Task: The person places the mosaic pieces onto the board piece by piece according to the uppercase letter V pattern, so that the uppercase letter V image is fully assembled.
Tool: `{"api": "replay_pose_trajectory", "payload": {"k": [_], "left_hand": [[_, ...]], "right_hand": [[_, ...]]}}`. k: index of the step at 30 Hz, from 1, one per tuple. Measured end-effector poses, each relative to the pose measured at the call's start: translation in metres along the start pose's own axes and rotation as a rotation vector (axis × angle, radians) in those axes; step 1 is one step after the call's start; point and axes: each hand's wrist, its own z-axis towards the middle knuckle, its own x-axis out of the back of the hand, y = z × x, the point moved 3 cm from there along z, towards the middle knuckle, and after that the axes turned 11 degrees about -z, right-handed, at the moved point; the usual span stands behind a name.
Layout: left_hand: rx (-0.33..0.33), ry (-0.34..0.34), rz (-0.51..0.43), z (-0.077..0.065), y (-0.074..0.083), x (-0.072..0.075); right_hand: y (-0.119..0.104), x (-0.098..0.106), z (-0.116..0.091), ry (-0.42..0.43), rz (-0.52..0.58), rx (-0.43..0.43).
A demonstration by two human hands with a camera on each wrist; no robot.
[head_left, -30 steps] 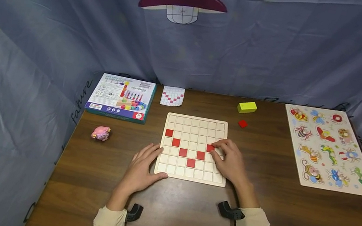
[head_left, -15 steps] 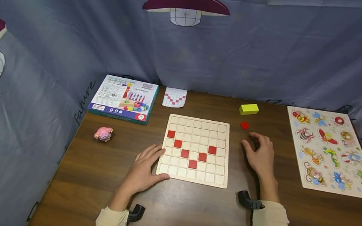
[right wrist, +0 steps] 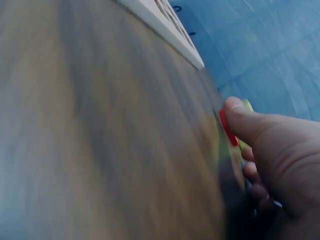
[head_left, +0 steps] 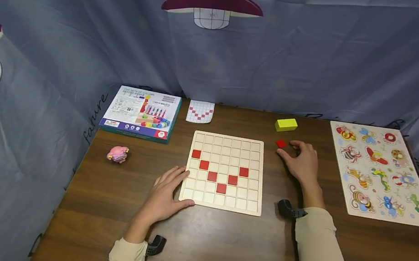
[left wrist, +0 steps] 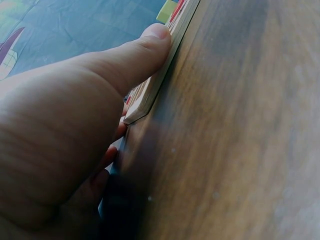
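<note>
A pale wooden grid board (head_left: 239, 204) lies on the table, with several red square tiles (head_left: 221, 188) set in its cells in a lopsided V. My left hand (head_left: 162, 199) rests at its near left corner, fingers along the left side and thumb (left wrist: 156, 35) on the near edge. One loose red tile (head_left: 281, 143) lies beyond the board's right side. My right hand (head_left: 303, 163) is beside that tile, thumb and forefinger apart, the thumb tip close to it. Whether the thumb touches the tile I cannot tell.
Behind the loose tile sits a yellow block (head_left: 286, 125). A printed grid card (head_left: 200, 112) and a boxed toy set (head_left: 139, 113) are at the back left, a pink figurine (head_left: 117, 154) in front of the box. An animal puzzle board (head_left: 383, 174) lies at the right.
My right hand has left the red tile on the board's right side, which stays in its cell, and has moved right and away from me to the loose tile. My left hand stays put.
</note>
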Motion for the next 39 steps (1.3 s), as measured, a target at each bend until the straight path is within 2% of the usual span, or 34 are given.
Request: {"api": "replay_pose_trajectory", "payload": {"k": [5,10,13,20,26,34,39], "left_hand": [[-0.023,0.006,-0.012,0.001,0.002,0.000],[-0.020,0.006,-0.021,-0.001,0.000,-0.001],[-0.013,0.012,-0.016,-0.002,-0.002,-0.001],[-0.019,0.007,-0.020,-0.002,0.000,0.001],[-0.003,0.001,-0.018,-0.003,0.002,0.001],[-0.012,0.015,-0.009,-0.001,0.001,0.003],[0.000,0.006,-0.008,-0.001,-0.001,0.003]], "right_hand": [[-0.005,0.002,0.004,-0.030,-0.030,-0.018],[-0.003,0.006,0.002,-0.094,0.018,0.032],[-0.004,0.005,0.004,-0.123,-0.007,0.064],[-0.004,0.002,0.004,-0.109,-0.095,0.048],[-0.003,0.005,0.000,-0.116,-0.081,0.114],[-0.005,-0.001,-0.005,-0.006,-0.078,0.140],[-0.005,-0.009,-0.014,0.062,-0.064,0.140]]}}
